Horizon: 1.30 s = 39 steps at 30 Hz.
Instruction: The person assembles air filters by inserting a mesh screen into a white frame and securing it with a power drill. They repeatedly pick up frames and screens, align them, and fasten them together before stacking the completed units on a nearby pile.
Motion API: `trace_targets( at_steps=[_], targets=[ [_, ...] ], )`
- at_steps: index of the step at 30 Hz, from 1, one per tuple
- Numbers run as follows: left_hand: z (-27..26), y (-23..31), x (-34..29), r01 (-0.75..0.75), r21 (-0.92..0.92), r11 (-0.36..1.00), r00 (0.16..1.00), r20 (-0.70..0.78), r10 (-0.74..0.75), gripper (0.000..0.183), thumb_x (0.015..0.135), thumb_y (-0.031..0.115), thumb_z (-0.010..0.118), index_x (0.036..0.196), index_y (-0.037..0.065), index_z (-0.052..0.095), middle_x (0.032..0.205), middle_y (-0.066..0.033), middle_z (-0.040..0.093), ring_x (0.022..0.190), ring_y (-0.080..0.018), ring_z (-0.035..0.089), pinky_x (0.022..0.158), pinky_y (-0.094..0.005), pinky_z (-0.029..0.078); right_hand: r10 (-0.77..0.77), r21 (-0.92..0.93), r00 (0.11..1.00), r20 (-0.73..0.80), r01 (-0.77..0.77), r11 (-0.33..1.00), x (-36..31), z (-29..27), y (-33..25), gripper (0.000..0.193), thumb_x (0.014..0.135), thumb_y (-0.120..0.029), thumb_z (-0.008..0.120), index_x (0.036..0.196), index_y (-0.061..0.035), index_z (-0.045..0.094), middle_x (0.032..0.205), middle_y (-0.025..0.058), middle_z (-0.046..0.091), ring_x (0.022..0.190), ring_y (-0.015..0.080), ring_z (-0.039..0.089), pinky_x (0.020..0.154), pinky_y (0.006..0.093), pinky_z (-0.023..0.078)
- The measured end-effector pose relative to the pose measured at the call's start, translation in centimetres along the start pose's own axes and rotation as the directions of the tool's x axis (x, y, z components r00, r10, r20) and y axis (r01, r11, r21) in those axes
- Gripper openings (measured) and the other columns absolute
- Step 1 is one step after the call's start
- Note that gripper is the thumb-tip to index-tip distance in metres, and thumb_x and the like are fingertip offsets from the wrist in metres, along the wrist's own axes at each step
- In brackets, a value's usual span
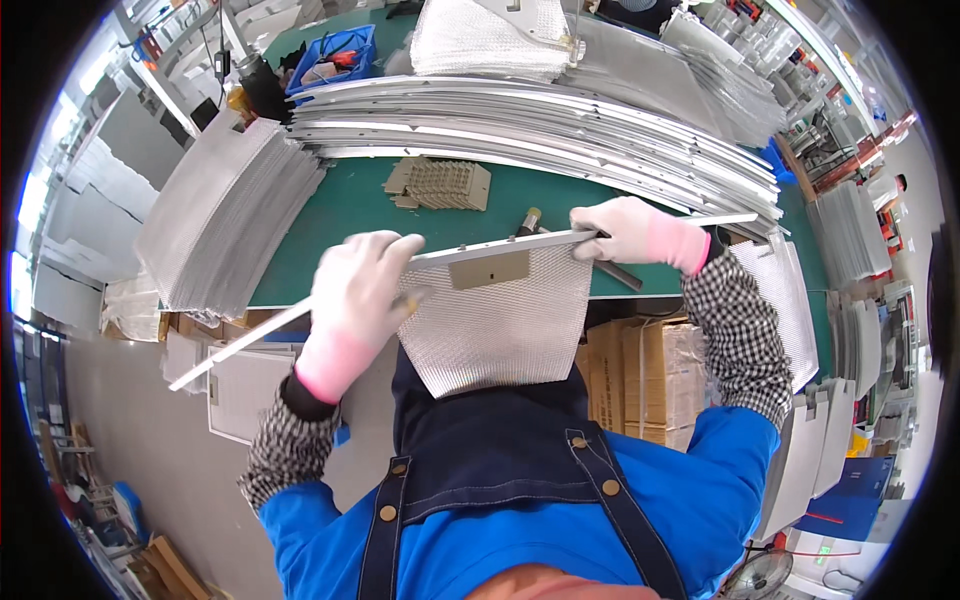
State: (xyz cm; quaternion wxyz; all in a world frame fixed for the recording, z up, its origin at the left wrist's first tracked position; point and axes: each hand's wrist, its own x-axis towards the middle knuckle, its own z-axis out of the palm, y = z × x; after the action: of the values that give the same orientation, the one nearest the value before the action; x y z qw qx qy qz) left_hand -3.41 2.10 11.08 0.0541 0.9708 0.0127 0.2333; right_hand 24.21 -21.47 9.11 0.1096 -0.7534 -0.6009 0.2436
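In white gloves with pink cuffs, both of my hands are closed on a long, thin metal strip (455,255) that runs across in front of me. My left hand (362,285) grips it left of centre, my right hand (630,232) right of centre. From the strip hangs a silvery mesh sheet (495,335), its lower edge by my apron. A small tan plate (490,270) with a dark slot lies along the sheet's upper edge. Just beyond the strip, a tool with a cylindrical head (530,221) rests on the bench, partly hidden.
The green bench (345,215) carries a pile of tan plates (440,184). Behind lie many long metal strips (540,125). Mesh sheets are stacked at left (225,215) and at the back (490,40). A blue bin (335,58) stands back left; cardboard boxes (645,375) sit below.
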Motion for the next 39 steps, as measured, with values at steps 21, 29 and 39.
trace_targets(
  at_steps=[21,29,39],
  targets=[
    [4.4,-5.4,-1.6,0.506,-0.271,0.819,0.845,0.347,-0.407,0.028,0.089,0.031,0.073,0.097,0.004,0.071,0.068,-0.013,0.066,0.06,-0.0235,0.067,0.06,-0.0348,0.051,0.493,0.841,0.82,-0.292,-0.025,0.541,-1.7,15.9,-3.1,0.037,0.095,-0.026,0.062,0.115,0.0039,0.055,0.093,0.0073,0.059,0.086,0.012,0.051,0.081,0.0288,0.046],
    [5.0,-7.0,-1.4,0.619,-0.422,0.662,0.773,0.477,-0.419,0.027,0.089,0.021,0.075,0.102,-0.002,0.069,0.075,-0.0061,0.067,0.067,-0.0111,0.062,0.064,-0.0271,0.05,0.511,0.955,0.824,-0.246,0.115,0.274,-2.8,20.1,-3.4,0.028,0.092,-0.013,0.065,0.113,0.0047,0.059,0.097,0.0026,0.061,0.092,0.0101,0.054,0.084,0.028,0.047],
    [2.3,-5.2,5.4,0.54,-0.804,0.248,0.82,0.436,-0.371,0.046,0.093,0.029,0.072,0.123,-0.004,0.063,0.106,-0.0051,0.067,0.094,-0.0122,0.063,0.085,-0.0281,0.052,0.648,0.826,0.574,-0.501,0.541,0.16,-2.6,17.9,1.0,0.017,0.097,-0.014,0.063,0.106,0.0003,0.061,0.091,-0.0021,0.061,0.084,0.0046,0.052,0.077,0.0222,0.042]
  ],
)
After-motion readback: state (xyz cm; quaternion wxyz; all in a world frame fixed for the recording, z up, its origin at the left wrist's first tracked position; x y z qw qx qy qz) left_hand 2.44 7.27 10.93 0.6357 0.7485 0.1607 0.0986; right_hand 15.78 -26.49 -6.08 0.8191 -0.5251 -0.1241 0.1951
